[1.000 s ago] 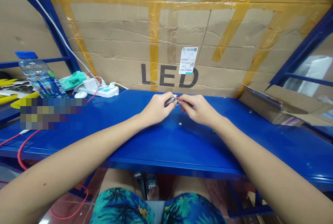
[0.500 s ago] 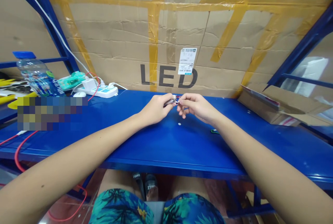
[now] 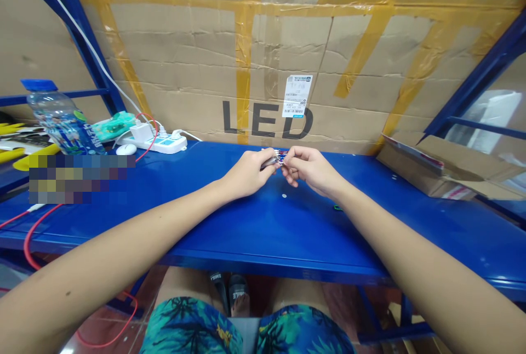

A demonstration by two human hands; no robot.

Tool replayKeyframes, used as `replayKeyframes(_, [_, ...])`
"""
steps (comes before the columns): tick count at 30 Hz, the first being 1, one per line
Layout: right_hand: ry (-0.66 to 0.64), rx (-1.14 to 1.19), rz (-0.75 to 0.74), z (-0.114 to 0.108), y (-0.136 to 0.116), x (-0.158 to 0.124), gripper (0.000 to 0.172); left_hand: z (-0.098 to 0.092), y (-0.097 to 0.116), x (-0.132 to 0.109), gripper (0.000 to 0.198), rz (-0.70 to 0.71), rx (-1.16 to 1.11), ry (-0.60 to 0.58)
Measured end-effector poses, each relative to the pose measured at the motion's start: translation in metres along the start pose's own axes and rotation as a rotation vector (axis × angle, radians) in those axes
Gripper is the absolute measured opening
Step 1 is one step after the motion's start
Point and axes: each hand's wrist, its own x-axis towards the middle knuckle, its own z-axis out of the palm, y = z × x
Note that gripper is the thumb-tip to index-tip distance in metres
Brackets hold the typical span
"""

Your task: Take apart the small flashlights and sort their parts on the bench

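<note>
My left hand (image 3: 249, 170) and my right hand (image 3: 310, 169) meet above the middle of the blue metal shelf (image 3: 230, 222). Between their fingertips is a small metallic part with red and blue wires (image 3: 276, 158). My left hand is closed round the silvery end of it. My right hand pinches the wired end with thumb and forefinger, its other fingers curled beneath. What the part is exactly is too small to tell.
A taped cardboard wall marked LED (image 3: 267, 120) backs the shelf. At the left stand a water bottle (image 3: 61, 121), a white power strip (image 3: 158, 142) with plugs and a red cable (image 3: 39, 228). An open cardboard box (image 3: 444, 170) lies at the right. A tiny white speck (image 3: 283, 196) and a green bit (image 3: 337, 207) lie on the shelf.
My right hand's fingers shifted slightly on the wired end, loosening and curling again. Both hands stay in the same place on the part.
</note>
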Motion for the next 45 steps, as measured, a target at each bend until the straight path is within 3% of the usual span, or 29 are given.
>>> replayKeyframes(14, [0.034, -0.08, -0.027, 0.004, 0.001, -0.001, 0.019, 0.001, 0.002, 0.001, 0.019, -0.092, -0.06, -0.034])
replayKeyframes(22, [0.148, -0.691, -0.262, -0.01, 0.003, 0.002, 0.018, -0.01, 0.001, -0.002, 0.018, -0.132, 0.077, -0.107])
replayKeyframes(27, [0.124, -0.876, -0.328, -0.01, 0.003, -0.001, 0.017, -0.009, 0.001, -0.003, 0.009, -0.017, 0.159, -0.179])
replayKeyframes(35, [0.093, -0.918, -0.339, -0.008, 0.002, -0.001, 0.015, -0.006, -0.003, -0.002, 0.016, 0.167, 0.301, -0.066])
replayKeyframes(45, [0.036, -1.076, -0.385, -0.007, 0.0, -0.003, 0.014, -0.005, -0.011, 0.0, 0.024, 0.212, 0.325, -0.017])
